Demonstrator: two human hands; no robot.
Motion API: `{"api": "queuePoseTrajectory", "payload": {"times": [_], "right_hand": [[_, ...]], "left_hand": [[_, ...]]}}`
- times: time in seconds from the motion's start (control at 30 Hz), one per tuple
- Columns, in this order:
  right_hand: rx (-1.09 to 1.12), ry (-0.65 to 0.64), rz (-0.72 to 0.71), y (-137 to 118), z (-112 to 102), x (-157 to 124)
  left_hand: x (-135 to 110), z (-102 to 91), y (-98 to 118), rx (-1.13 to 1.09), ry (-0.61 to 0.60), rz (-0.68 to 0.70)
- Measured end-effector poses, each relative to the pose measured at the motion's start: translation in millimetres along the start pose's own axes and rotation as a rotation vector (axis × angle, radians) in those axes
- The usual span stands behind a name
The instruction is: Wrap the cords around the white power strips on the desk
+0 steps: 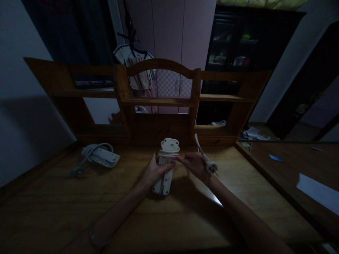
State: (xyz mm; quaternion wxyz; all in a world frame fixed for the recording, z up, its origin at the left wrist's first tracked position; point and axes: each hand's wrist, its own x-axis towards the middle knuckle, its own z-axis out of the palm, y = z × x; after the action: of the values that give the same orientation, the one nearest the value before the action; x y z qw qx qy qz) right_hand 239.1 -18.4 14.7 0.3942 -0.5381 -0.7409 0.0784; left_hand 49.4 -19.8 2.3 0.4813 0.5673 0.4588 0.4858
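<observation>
A white power strip [164, 183] is held just above the desk, its underside facing me and its cord [169, 152] wound several times around the upper part. My left hand [156, 170] is closed around the strip from the left, thumb across the front. My right hand [194, 164] is at the strip's right side with its fingers curled on the cord near the coils. From this hand the cord's free end loops up and hangs over the wrist, ending in a pronged plug [212, 167].
Another white power strip [104, 156] with its cord wrapped lies on the left of the wooden desk [119, 211]. A wooden shelf unit [159, 102] stands along the back edge. At right, a lower brown surface holds a white paper [317, 192] and a blue card [275, 158].
</observation>
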Motion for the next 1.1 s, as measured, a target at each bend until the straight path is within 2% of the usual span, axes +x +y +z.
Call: {"api": "queuePoseTrajectory", "payload": {"times": [0.17, 0.3, 0.57, 0.8, 0.97, 1.1], "right_hand": [[0.061, 0.013, 0.006, -10.2, -10.6, -2.0], [0.076, 0.021, 0.016, -13.5, -14.9, -1.3], [0.11, -0.005, 0.03, -10.2, -15.9, -2.9], [0.158, -0.04, 0.073, -7.8, -9.4, -4.5], [0.152, 0.005, 0.083, -8.9, -0.5, -4.4], [0.184, -0.002, 0.112, -10.3, 2.5, -2.5]], "left_hand": [[-0.4, 2.2, -2.1, 0.019, 0.024, 0.091], [-2.3, 4.5, -1.1, 0.076, 0.037, 0.111], [-5.5, 5.5, 5.1, 0.135, -0.02, 0.134], [-3.1, 2.7, 12.4, 0.169, -0.033, 0.245], [0.5, 0.9, 8.1, 0.158, 0.068, 0.298], [-0.1, 3.1, 4.5, 0.232, 0.138, 0.249]]}}
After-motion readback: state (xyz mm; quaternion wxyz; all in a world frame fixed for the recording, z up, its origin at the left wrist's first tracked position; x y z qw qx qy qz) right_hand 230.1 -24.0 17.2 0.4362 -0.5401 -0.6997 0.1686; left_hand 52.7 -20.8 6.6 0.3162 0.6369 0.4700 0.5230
